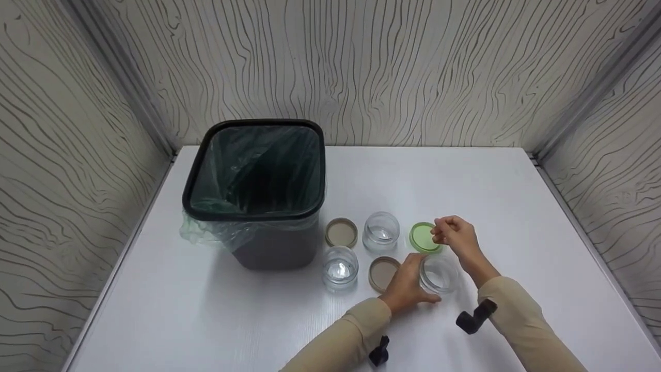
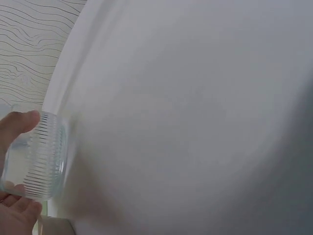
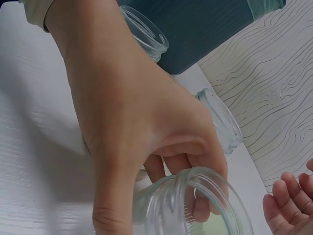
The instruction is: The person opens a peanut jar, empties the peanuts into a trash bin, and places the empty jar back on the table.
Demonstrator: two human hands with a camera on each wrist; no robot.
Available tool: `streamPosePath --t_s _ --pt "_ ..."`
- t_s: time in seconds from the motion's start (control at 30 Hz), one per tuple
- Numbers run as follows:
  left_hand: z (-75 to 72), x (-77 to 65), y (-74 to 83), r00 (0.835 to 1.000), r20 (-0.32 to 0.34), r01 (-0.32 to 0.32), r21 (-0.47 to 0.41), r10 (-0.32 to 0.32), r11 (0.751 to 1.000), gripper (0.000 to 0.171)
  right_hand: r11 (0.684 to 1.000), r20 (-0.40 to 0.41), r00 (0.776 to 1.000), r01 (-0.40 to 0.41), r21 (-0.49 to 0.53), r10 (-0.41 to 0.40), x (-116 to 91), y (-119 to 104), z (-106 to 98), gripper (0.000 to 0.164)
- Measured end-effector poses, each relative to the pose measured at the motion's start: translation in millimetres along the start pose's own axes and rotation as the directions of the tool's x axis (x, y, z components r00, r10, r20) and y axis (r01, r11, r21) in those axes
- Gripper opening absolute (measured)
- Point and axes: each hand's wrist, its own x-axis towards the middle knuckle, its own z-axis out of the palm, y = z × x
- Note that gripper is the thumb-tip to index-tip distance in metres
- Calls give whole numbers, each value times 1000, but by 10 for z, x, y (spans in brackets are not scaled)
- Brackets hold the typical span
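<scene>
My left hand [image 1: 408,287] grips a clear glass jar [image 1: 448,274] between thumb and fingers, and the jar appears tilted. In the left wrist view, fine ridges line the side of this jar [image 2: 46,156]. No lid covers its mouth [image 3: 239,210] in the right wrist view. Loosely curled, the fingers of my right hand [image 1: 458,238] hover by the edge of a green lid [image 1: 422,237]; no object shows in them. Left of the left hand lies a brown-grey lid [image 1: 381,273], partly hidden by it.
Two more glass jars stand on the white table, one in front [image 1: 340,267] and one behind [image 1: 381,231]. Another brown-grey lid [image 1: 341,233] lies by the dark bin [image 1: 279,245], which has a plastic liner. Patterned walls [image 1: 361,72] enclose the table.
</scene>
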Motion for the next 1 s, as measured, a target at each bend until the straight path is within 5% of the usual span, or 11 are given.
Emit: streamPosePath --t_s 0.2,0.87,1.0 --pt "-15 -3 -9 998 -30 -49 33 50 998 86 1000 6 1000 -2 6 2 -10 -7 5 30" --pt "-89 -24 33 1000 5 -10 12 10 1000 87 1000 16 1000 7 0 -7 -25 -49 29 32" --pt "-129 -14 30 999 -5 -45 18 45 999 87 1000 20 1000 16 10 -16 -34 -62 22 31"
